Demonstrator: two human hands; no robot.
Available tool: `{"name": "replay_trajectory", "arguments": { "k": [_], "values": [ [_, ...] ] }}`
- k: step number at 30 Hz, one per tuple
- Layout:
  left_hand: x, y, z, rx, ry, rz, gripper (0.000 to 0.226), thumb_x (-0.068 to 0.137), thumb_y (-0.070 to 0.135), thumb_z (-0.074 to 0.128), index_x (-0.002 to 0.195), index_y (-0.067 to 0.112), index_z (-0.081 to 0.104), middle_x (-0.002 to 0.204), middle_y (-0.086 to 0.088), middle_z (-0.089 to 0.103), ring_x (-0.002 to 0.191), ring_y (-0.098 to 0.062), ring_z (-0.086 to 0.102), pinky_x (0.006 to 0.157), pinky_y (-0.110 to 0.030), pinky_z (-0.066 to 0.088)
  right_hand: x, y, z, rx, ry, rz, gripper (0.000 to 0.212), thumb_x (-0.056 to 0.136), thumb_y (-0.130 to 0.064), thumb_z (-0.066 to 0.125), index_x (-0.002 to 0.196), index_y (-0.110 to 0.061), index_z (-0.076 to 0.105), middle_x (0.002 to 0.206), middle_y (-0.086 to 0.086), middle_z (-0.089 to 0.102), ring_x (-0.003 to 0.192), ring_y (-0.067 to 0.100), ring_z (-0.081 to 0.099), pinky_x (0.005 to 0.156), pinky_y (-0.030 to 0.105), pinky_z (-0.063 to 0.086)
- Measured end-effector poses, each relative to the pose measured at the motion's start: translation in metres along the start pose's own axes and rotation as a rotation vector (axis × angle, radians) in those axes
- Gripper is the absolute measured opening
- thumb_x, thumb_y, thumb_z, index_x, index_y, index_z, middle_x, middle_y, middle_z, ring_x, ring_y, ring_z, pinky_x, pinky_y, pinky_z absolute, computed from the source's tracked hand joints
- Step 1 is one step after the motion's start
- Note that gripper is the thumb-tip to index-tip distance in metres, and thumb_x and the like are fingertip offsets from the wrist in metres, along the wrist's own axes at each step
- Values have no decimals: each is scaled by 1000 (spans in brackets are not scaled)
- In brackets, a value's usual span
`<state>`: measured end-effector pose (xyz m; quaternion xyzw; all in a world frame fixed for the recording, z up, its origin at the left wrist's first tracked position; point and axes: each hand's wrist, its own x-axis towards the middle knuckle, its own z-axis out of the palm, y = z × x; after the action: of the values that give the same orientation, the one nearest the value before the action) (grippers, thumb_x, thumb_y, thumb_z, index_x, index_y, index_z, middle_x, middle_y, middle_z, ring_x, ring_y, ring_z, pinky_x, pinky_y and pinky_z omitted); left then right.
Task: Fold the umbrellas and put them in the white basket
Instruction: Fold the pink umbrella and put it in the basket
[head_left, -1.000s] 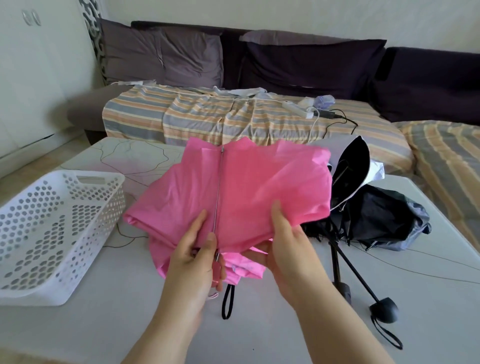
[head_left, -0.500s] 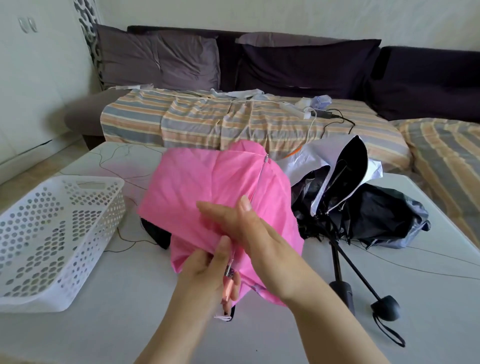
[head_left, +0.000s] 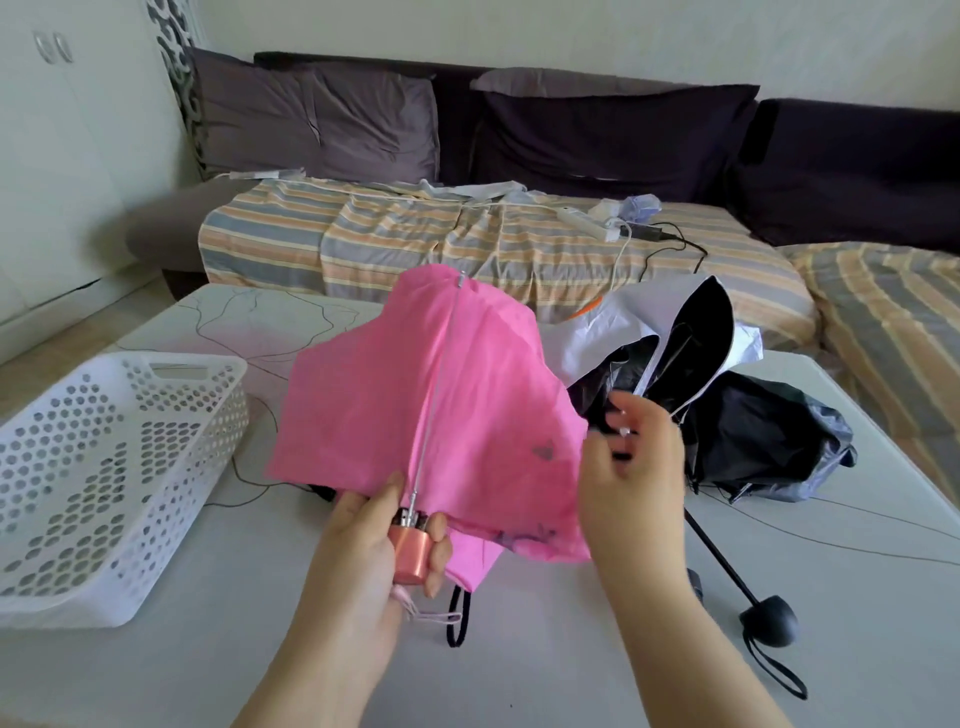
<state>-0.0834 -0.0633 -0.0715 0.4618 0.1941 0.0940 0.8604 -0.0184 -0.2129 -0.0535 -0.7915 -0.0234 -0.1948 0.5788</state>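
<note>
My left hand (head_left: 363, 551) grips the rose-gold handle of the pink umbrella (head_left: 415, 415), thumb on the canopy's lower edge, and holds it above the table. The half-collapsed pink canopy fans out away from me, with a silver rib running up its middle. My right hand (head_left: 634, 467) is at the canopy's right edge, blurred, its fingers spread and loosely bent; no grasp shows. The white basket (head_left: 104, 467) stands empty at the left. A black umbrella (head_left: 753, 431) with a white-lined canopy lies open on the table to the right.
The black umbrella's shaft and round handle (head_left: 769, 618) with its strap lie near my right forearm. A black strap loop (head_left: 457, 618) sticks out under the pink canopy. Behind the grey table (head_left: 519, 665) is a sofa with a striped cover (head_left: 467, 244), a power strip and cables.
My right hand has come off the canopy's left side and swung back to its right edge. The pink canopy has turned, so the rib now runs up the middle and the handle shows.
</note>
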Motion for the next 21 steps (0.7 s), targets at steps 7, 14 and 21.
{"name": "replay_trajectory", "arguments": {
  "k": [7, 14, 21],
  "values": [
    [11, 3, -8, -200, -96, -109, 31, 86, 33, 54, 76, 8, 39, 50, -7, 45, 33, -16, 44, 29, -18, 35, -5, 8, 2, 301, -508, 743, 23, 92, -8, 52, 111, -19, 55, 73, -2, 73, 91, 15, 60, 87, 34, 43],
    [9, 12, -5, -333, -188, -179, 56, 31, 32, 93, 58, 7, 51, 51, -5, 48, 34, -15, 46, 28, -20, 38, -6, 16, 5, 467, -589, 783, 59, 85, 2, 61, 139, -14, 43, 92, 12, 72, 81, 21, 67, 73, 28, 49],
    [7, 12, -3, -349, -90, -244, 24, 84, 28, 38, 66, 12, 40, 48, -1, 41, 30, -10, 38, 26, -13, 29, -7, 15, 11, 458, -578, 323, 92, 78, 26, 50, 140, -42, 35, 114, 3, 70, 99, 16, 65, 96, 32, 48]
  ]
}}
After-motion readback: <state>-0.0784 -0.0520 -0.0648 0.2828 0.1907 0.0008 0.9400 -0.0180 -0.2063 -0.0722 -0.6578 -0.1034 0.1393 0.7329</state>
